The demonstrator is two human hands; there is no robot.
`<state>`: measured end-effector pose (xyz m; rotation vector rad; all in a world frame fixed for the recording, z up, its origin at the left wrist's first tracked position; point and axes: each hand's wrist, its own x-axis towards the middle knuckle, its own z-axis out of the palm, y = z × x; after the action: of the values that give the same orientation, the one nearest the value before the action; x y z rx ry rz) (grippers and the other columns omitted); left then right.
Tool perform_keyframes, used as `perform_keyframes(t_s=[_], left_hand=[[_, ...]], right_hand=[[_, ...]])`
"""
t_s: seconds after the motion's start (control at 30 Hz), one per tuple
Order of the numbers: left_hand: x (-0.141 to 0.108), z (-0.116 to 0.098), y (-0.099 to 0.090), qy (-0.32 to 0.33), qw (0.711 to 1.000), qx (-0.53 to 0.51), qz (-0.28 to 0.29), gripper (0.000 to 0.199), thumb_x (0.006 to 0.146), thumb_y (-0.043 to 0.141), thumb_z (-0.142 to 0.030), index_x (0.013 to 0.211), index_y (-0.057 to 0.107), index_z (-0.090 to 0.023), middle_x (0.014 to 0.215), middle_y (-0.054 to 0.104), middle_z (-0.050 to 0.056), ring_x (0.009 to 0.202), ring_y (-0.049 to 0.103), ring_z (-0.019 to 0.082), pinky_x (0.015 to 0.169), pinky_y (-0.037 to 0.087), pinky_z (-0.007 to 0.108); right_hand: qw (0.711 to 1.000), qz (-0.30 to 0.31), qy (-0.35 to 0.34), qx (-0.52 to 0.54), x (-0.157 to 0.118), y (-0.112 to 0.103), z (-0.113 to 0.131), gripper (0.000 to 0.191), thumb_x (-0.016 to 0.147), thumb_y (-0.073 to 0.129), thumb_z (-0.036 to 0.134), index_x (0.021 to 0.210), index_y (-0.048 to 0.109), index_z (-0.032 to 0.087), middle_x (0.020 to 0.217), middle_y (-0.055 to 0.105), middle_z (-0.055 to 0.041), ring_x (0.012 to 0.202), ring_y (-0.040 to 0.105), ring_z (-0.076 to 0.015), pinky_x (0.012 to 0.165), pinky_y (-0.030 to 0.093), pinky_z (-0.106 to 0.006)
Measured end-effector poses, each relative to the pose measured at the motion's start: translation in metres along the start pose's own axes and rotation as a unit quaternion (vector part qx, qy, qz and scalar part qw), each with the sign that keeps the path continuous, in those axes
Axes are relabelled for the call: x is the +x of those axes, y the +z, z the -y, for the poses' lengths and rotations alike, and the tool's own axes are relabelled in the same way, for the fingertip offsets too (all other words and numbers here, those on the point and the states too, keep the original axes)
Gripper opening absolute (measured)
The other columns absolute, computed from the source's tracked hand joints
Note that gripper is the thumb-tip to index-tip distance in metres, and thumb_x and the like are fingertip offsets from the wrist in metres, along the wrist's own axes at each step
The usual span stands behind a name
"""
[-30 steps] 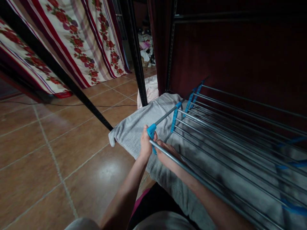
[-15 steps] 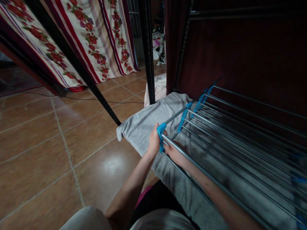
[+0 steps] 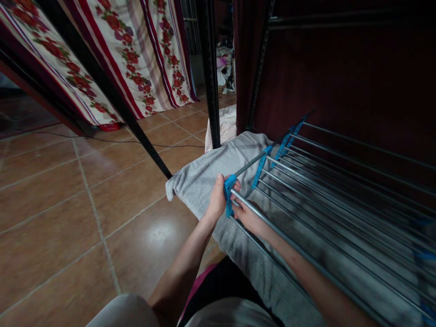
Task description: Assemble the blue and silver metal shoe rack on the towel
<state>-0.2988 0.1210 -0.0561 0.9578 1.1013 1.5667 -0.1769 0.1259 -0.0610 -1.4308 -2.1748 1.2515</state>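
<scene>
A low rack of silver metal tubes (image 3: 306, 200) with blue plastic end brackets lies across the right side of the view. My left hand (image 3: 216, 200) is closed around the nearest blue bracket (image 3: 228, 195) from its outer side, thumb up, with fingertips showing behind it. Between the tubes reaches my right hand (image 3: 251, 220), its bent fingers at the inner side of that same bracket, partly hidden by the front tube (image 3: 265, 218). A grey bar (image 3: 250, 162) runs from the bracket's top to another blue bracket (image 3: 260, 170) farther back.
Grey cloth (image 3: 204, 190) lies beneath the rack. Black metal posts (image 3: 211, 77) stand at its left corners, beside a dark red panel (image 3: 340, 77). A floral curtain (image 3: 126, 59) hangs beyond. A thin cable (image 3: 136, 141) crosses the tiled floor (image 3: 51, 218).
Fingertips of my left hand now show more clearly behind the blue bracket, and its thumb has shifted slightly. The bracket has moved very slightly; the rest of the rack looks unchanged.
</scene>
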Motion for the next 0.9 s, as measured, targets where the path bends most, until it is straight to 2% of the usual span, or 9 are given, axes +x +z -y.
perform_keyframes(t_s=[0.17,0.27,0.37,0.5,0.6,0.77,0.9], left_hand=[[0.000,-0.001,0.004,0.059,0.997,0.049,-0.003,0.070,0.084,0.022,-0.075,0.070,0.059,-0.017,0.045,0.038,-0.003,0.041,0.035,0.009,0.045,0.034,0.023],[0.001,0.000,0.007,0.048,0.997,0.062,-0.021,0.066,0.087,0.023,-0.070,0.066,0.056,-0.018,0.043,0.033,-0.004,0.040,0.032,0.009,0.044,0.030,0.023],[0.001,0.000,0.009,0.033,0.995,0.081,-0.045,0.066,0.086,0.023,-0.071,0.062,0.054,-0.018,0.042,0.034,-0.003,0.039,0.031,0.009,0.042,0.026,0.023],[0.000,0.000,0.011,0.040,0.991,0.103,-0.070,0.067,0.086,0.024,-0.072,0.061,0.055,-0.018,0.042,0.034,-0.003,0.038,0.031,0.009,0.041,0.024,0.024],[0.000,0.000,0.011,0.044,0.991,0.109,-0.067,0.068,0.086,0.024,-0.072,0.062,0.057,-0.017,0.042,0.034,-0.003,0.038,0.031,0.009,0.041,0.024,0.024],[-0.001,-0.001,0.010,0.047,0.991,0.107,-0.059,0.067,0.087,0.024,-0.070,0.064,0.059,-0.018,0.043,0.036,-0.002,0.042,0.036,0.010,0.043,0.028,0.023],[-0.002,-0.008,0.007,0.054,0.991,0.112,-0.050,0.060,0.087,0.031,-0.066,0.071,0.062,-0.017,0.050,0.046,-0.001,0.047,0.043,0.012,0.047,0.035,0.023]], right_hand=[[0.999,-0.004,-0.014,-0.034,0.003,0.000,-0.004,0.024,0.091,0.046,0.027,0.108,0.062,0.025,0.071,0.061,0.0032,0.064,0.057,-0.0140,0.058,0.037,-0.022],[0.998,-0.012,-0.013,-0.065,0.004,0.001,-0.004,0.022,0.091,0.045,0.027,0.105,0.062,0.022,0.070,0.061,0.0020,0.063,0.056,-0.0136,0.057,0.036,-0.022],[0.998,-0.006,0.000,-0.063,0.005,0.002,-0.003,0.023,0.092,0.044,0.026,0.106,0.062,0.024,0.071,0.062,0.0026,0.064,0.056,-0.0131,0.056,0.035,-0.021],[0.997,0.008,-0.024,-0.074,0.006,0.004,-0.001,0.028,0.090,0.042,0.020,0.112,0.060,0.023,0.076,0.063,0.0012,0.068,0.057,-0.0134,0.062,0.038,-0.020],[0.997,0.008,-0.027,-0.072,0.006,0.004,0.001,0.028,0.089,0.041,0.018,0.109,0.061,0.021,0.075,0.062,0.0005,0.068,0.056,-0.0135,0.063,0.038,-0.021],[0.999,-0.003,-0.023,-0.024,0.005,0.004,-0.002,0.024,0.089,0.043,0.022,0.099,0.065,0.020,0.068,0.059,0.0010,0.063,0.052,-0.0134,0.058,0.035,-0.022],[1.000,-0.009,-0.025,-0.013,0.007,0.005,-0.008,0.027,0.090,0.046,0.028,0.109,0.064,0.023,0.069,0.060,0.0009,0.066,0.054,-0.0142,0.059,0.035,-0.022]])
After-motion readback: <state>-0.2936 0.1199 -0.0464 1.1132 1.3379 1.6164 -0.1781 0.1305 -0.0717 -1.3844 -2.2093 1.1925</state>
